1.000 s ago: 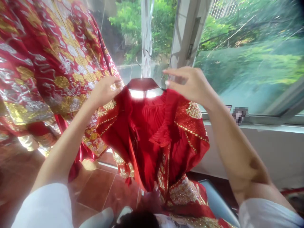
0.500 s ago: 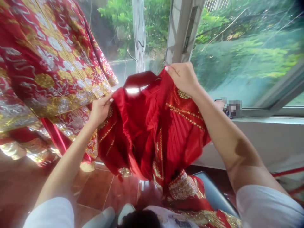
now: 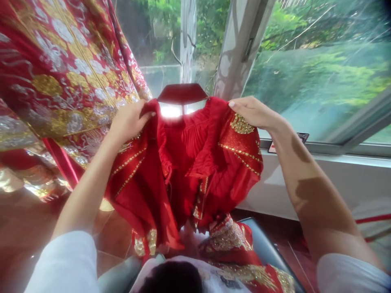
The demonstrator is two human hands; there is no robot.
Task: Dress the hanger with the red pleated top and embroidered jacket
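A red pleated garment (image 3: 186,162) with gold embroidery hangs from a dark red hanger (image 3: 182,93) with a metal hook, in front of the window. My left hand (image 3: 130,121) pinches the garment's upper left edge, fingers closed on the cloth. My right hand (image 3: 253,112) lies on the upper right edge beside a gold emblem, fingers curled over the fabric. The garment's lower part drapes down over a grey-blue seat (image 3: 265,248).
A large red robe (image 3: 61,73) with gold and silver embroidery hangs at the left, touching the smaller garment. A window frame post (image 3: 238,49) and sill (image 3: 351,156) run behind. Red-brown tiled floor (image 3: 27,228) lies below. A dark-haired head (image 3: 171,278) shows at the bottom edge.
My right hand has come down from the raised right shoulder of the garment and moved right; my left hand rose to the top left edge. The garment now hangs more level on the hanger.
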